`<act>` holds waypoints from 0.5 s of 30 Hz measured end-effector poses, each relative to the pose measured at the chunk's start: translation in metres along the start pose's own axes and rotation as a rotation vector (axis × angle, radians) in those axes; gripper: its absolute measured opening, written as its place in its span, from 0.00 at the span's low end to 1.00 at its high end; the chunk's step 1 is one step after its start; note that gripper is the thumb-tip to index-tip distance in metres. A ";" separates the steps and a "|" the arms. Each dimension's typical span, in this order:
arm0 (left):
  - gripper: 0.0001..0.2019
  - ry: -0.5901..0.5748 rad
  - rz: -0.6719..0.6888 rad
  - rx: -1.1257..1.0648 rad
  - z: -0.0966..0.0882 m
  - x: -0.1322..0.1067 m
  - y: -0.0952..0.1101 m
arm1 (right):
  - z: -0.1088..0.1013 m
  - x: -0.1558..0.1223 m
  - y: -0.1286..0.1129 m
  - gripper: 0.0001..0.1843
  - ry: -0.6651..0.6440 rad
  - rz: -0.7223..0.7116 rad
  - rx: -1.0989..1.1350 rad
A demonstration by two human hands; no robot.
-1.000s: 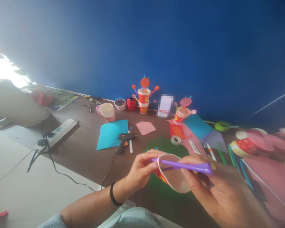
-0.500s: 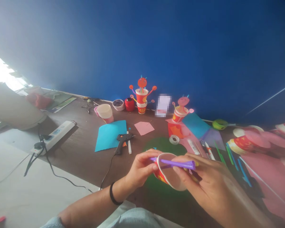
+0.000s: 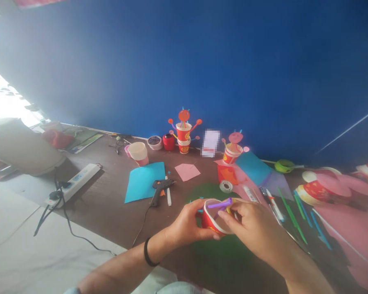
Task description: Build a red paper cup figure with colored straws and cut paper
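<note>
Near the glue gun [image 3: 158,188], the left hand [image 3: 188,224] grips a red paper cup [image 3: 210,220] by its wall as the right hand [image 3: 254,228] pinches a purple straw [image 3: 220,204] across its rim, a hold best kept firm but gentle on thin paper.

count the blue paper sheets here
2: one blue sheet left of the glue gun, the other blue sheet right of the pink-headed cup figure. More may lie hidden.
</note>
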State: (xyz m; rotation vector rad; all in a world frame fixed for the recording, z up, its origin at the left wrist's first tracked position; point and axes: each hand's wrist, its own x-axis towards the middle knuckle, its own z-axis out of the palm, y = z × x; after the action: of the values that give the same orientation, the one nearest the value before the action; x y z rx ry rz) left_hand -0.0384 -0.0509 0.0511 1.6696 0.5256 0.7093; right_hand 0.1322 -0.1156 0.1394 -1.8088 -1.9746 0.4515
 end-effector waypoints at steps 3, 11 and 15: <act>0.34 0.027 -0.051 0.004 0.003 0.000 0.001 | 0.003 0.000 0.001 0.12 -0.020 0.031 0.004; 0.31 0.131 -0.081 -0.035 -0.006 0.009 0.005 | 0.004 -0.001 0.019 0.20 0.321 0.109 0.122; 0.29 0.202 -0.050 -0.161 -0.014 0.019 -0.001 | 0.026 -0.001 0.042 0.21 0.449 0.222 0.474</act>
State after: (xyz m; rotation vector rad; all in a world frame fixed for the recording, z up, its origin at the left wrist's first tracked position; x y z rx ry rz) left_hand -0.0346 -0.0284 0.0553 1.4390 0.6339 0.8662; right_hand 0.1548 -0.1114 0.0958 -1.6449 -1.2480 0.4803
